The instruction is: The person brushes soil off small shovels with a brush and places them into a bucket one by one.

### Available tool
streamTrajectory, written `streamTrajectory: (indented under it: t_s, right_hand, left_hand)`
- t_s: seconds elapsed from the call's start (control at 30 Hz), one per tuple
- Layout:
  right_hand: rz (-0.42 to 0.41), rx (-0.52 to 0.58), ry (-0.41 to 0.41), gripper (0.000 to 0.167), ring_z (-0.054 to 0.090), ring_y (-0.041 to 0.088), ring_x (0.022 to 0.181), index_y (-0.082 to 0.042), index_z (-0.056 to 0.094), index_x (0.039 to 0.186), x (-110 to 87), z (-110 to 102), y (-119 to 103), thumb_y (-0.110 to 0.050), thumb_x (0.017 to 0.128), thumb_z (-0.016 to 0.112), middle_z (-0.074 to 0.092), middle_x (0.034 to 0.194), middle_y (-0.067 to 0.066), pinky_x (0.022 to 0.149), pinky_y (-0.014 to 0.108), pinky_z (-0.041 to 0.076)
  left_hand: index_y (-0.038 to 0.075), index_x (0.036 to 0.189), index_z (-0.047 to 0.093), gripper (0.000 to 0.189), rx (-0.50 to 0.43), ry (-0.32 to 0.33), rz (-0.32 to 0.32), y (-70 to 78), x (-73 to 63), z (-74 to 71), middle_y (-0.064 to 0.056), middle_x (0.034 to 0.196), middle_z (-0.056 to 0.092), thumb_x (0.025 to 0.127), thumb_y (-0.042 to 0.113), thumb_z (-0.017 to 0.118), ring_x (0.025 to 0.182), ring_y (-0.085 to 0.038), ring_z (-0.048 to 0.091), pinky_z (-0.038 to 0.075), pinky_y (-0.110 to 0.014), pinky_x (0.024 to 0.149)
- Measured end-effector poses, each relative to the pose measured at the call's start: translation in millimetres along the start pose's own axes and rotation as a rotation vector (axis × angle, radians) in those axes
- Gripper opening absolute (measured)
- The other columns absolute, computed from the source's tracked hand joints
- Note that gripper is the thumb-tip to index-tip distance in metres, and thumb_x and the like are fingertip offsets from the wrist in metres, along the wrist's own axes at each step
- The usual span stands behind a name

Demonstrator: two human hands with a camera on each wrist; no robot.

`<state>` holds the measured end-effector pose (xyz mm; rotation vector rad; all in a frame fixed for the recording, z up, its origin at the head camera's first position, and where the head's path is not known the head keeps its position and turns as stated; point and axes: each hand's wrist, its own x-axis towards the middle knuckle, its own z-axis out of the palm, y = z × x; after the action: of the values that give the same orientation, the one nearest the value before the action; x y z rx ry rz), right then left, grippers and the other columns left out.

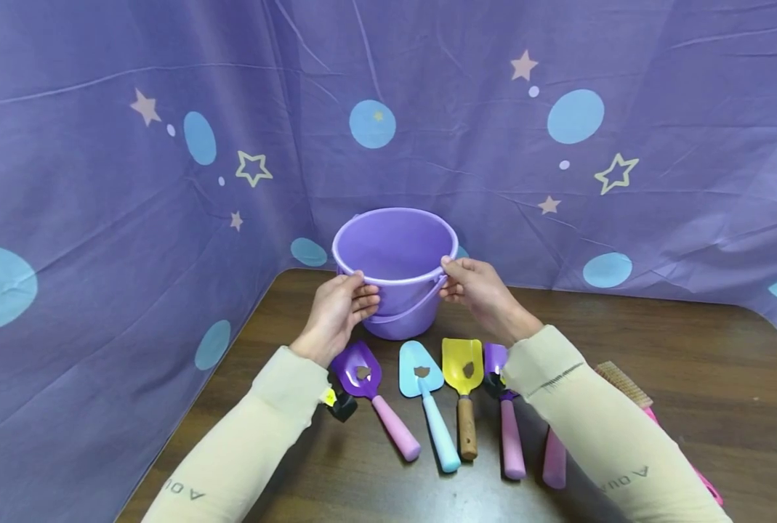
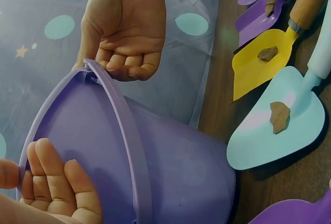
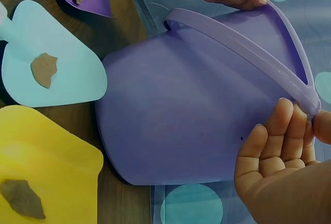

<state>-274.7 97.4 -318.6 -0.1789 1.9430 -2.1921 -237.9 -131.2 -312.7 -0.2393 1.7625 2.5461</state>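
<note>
A purple bucket (image 1: pixel 395 305) stands at the back of the wooden table, its handle folded down across the front. My left hand (image 1: pixel 339 309) pinches the front-left part of its rim between thumb and fingers. At the right side of the rim, by the handle's joint, my right hand (image 1: pixel 482 294) does the same. Both wrist views show the bucket wall between the left hand (image 2: pixel 59 188) and the right hand (image 3: pixel 279 157). In the head view the bucket's visible inside holds nothing; its floor is hidden.
Before the bucket lie a purple shovel (image 1: pixel 358 367), a light-blue shovel (image 1: pixel 417 363), a yellow shovel (image 1: pixel 456 356) with a wooden handle, and another purple shovel (image 1: pixel 495 356). Brown patches mark their blades. A pink handle (image 1: pixel 554 461) and a bristle brush (image 1: pixel 623 381) lie partly under my right arm. Patterned cloth (image 1: pixel 466 167) hangs behind.
</note>
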Motion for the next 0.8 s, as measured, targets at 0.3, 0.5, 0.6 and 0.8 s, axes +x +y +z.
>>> streamTrajectory:
  t_s: [0.3, 0.5, 0.6, 0.8]
  right_hand:
    - [-0.004, 0.027, 0.019, 0.025, 0.058, 0.014, 0.067, -0.004, 0.053, 0.09, -2.0, -6, 1, -0.028, 0.097, 0.055, 0.058, 0.075, 0.002, 0.073, 0.029, 0.05]
    - [-0.01, 0.05, 0.026, 0.024, 0.058, 0.013, 0.064, -0.004, 0.051, 0.089, -4.2, -12, 1, -0.026, 0.098, 0.053, 0.057, 0.073, 0.002, 0.07, 0.028, 0.049]
    - [-0.014, 0.045, 0.029, 0.024, 0.057, 0.013, 0.064, -0.004, 0.052, 0.088, -6.1, -14, 0, -0.026, 0.098, 0.053, 0.057, 0.072, 0.001, 0.068, 0.026, 0.048]
    - [-0.021, 0.048, 0.037, 0.024, 0.056, 0.013, 0.066, -0.005, 0.053, 0.087, -8.9, -19, -1, -0.026, 0.098, 0.054, 0.057, 0.071, 0.002, 0.067, 0.025, 0.048]
  left_hand:
    - [0.004, 0.093, 0.053, 0.013, 0.01, -0.012, -0.004, -2.5, -1.5, 6.4, -0.006, 0.075, 0.062, 0.098, 0.016, 0.049, 0.063, -0.014, 0.062, 0.053, -0.03, 0.074]
    - [0.004, 0.093, 0.055, 0.013, 0.02, -0.021, -0.011, -4.1, -2.9, 10.9, -0.005, 0.075, 0.064, 0.098, 0.015, 0.05, 0.062, -0.013, 0.062, 0.053, -0.029, 0.071]
    - [0.004, 0.093, 0.055, 0.014, 0.018, -0.023, -0.014, -4.9, -2.9, 13.0, -0.005, 0.075, 0.064, 0.098, 0.016, 0.051, 0.062, -0.013, 0.062, 0.053, -0.029, 0.071]
    - [0.004, 0.094, 0.056, 0.014, 0.017, -0.027, -0.02, -7.0, -2.4, 18.9, -0.005, 0.075, 0.065, 0.097, 0.017, 0.053, 0.061, -0.013, 0.062, 0.053, -0.029, 0.07]
